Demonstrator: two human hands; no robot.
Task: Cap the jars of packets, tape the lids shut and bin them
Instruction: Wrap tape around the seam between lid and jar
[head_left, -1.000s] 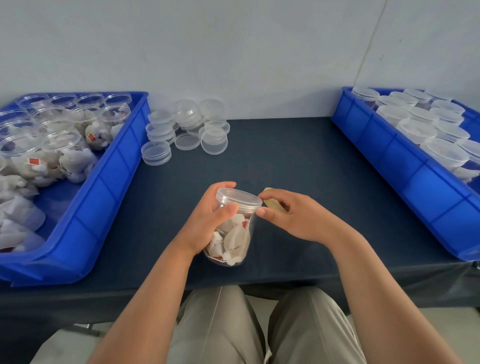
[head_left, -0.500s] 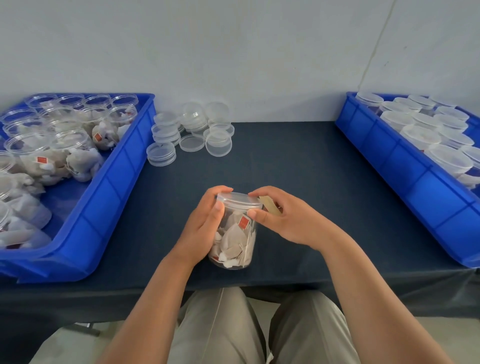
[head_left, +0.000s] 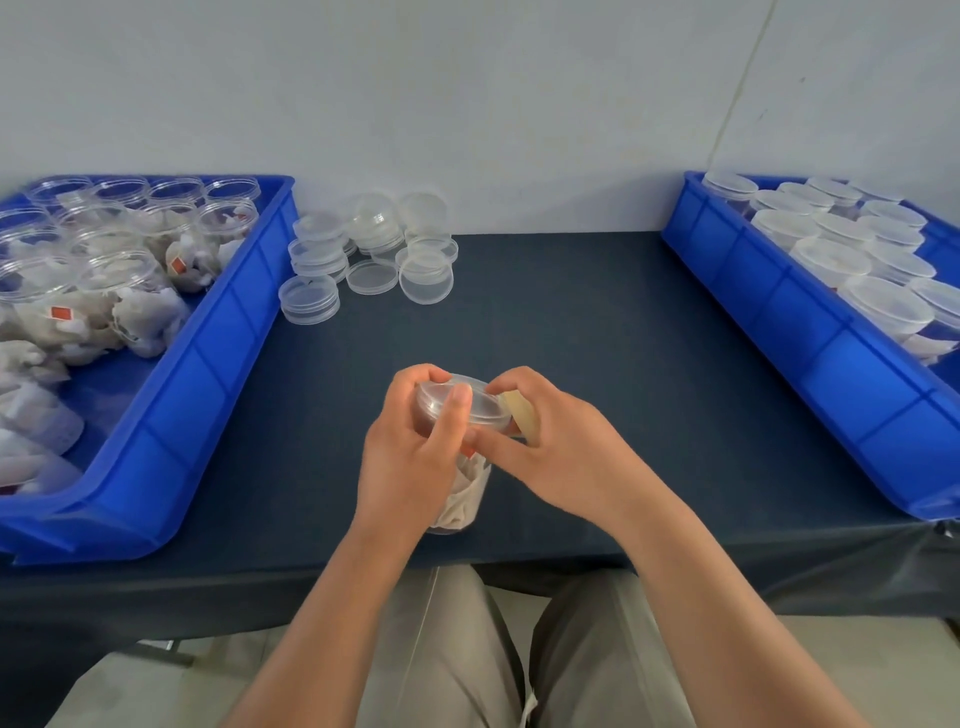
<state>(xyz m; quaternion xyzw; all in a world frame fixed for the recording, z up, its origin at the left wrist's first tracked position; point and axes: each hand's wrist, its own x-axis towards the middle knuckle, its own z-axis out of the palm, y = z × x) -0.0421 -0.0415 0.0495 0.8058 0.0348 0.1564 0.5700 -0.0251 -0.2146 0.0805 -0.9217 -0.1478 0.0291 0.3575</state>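
Jar (head_left: 464, 500) (lid on) sits wrapped in left hand (head_left: 410, 465); right hand (head_left: 563, 457) pinches tan tape (head_left: 519, 414) against its rim.

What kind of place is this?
Probably a packing workstation: a left blue bin of uncapped jars of packets, loose clear lids on the table, and a right blue bin of capped jars.
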